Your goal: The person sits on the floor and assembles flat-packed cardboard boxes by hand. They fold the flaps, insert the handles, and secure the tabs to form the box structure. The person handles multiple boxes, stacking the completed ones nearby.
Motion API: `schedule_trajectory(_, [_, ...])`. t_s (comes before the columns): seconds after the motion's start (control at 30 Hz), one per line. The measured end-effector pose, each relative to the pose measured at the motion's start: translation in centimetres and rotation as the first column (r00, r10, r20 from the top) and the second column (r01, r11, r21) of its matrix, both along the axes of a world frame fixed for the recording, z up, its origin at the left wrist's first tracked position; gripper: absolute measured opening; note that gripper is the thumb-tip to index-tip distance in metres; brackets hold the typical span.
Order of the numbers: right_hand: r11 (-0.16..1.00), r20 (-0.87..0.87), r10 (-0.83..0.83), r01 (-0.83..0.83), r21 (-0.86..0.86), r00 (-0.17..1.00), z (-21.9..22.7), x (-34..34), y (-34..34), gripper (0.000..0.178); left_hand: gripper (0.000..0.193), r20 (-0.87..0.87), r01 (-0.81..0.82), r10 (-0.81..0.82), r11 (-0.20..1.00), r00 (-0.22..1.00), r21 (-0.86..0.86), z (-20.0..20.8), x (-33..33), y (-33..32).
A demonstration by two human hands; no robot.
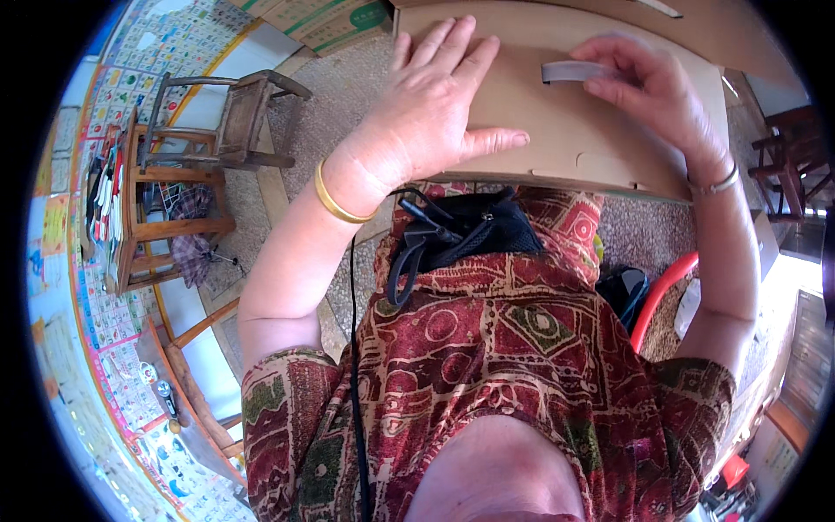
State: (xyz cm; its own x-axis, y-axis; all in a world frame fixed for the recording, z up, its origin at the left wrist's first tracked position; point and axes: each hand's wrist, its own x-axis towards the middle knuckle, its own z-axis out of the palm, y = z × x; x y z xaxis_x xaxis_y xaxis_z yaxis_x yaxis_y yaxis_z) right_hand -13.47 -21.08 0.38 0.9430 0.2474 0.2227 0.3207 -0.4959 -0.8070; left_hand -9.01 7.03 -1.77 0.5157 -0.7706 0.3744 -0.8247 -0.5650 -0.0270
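Observation:
A brown cardboard box (pixel 531 130) lies in front of me at the level of my lap. My left hand (pixel 435 96) rests flat on its left part, fingers spread and thumb pointing right, holding nothing. Over the right part of the box, my right hand (pixel 648 87) is closed with fingers and thumb around a pale, curved, flat strip (pixel 570 71). The strip's left end meets a small dark spot on the cardboard; whether it is fixed there I cannot tell. Slight blur covers the right fingertips.
A worn wooden chair (pixel 243 117) and a wooden rack (pixel 178 226) with papers and a folded umbrella (pixel 193 235) stand at left. More cardboard (pixel 322 22) lies beyond the box. A black pouch (pixel 474 230) with a cable sits on my lap. A red curved tube (pixel 665 291) is at right.

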Motion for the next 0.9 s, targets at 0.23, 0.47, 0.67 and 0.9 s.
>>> schedule_trajectory(0.23, [0.792, -0.102, 0.011, 0.054, 0.608, 0.995, -0.3, 1.2, 2.0, 0.021, 0.103, -0.08, 0.013, -0.001, 0.99, 0.997, 0.141, 1.7, 0.6, -0.2])
schedule_trajectory(0.47, [0.721, -0.195, -0.014, 0.145, 0.677, 0.981, 0.8, 1.5, 2.0, 0.019, 0.102, -0.112, 0.008, 0.009, 0.989, 0.994, 0.15, 1.7, 1.0, -0.3])
schedule_trajectory(0.67, [0.984, 0.299, -0.155, 0.174, -0.036, 0.941, 0.9, -0.3, 0.9, 0.008, 0.102, -0.107, -0.004, 0.025, 0.98, 0.994, 0.197, 1.5, 1.9, -0.4])
schedule_trajectory(0.9, [0.889, 0.321, -0.06, 0.197, -0.414, 0.945, 0.1, -7.7, 1.4, 0.035, 0.1, -0.059, -0.008, 0.02, 0.979, 0.998, 0.202, 1.3, 1.4, -0.5])
